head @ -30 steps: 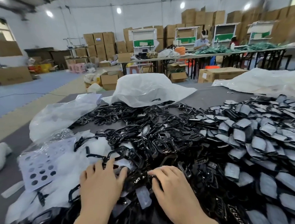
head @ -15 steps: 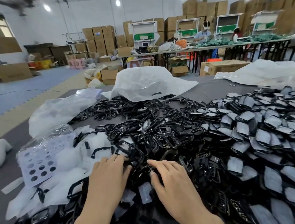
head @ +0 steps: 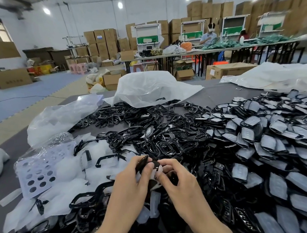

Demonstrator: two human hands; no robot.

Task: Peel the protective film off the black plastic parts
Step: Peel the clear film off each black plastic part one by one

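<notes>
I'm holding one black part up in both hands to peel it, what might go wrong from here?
The black part, pinched only by the fingertips of the left hand and right hand, might slip into the peeled heap below and be lost among look-alikes. The film-covered parts on the right touch that heap, so finished and unfinished pieces may mix. Loose peeled film lies among parts on the left and could tangle in.

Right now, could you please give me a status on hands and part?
Left hand and right hand both pinch one black part. Peel progress hard to tell. Nothing blocking.
</notes>
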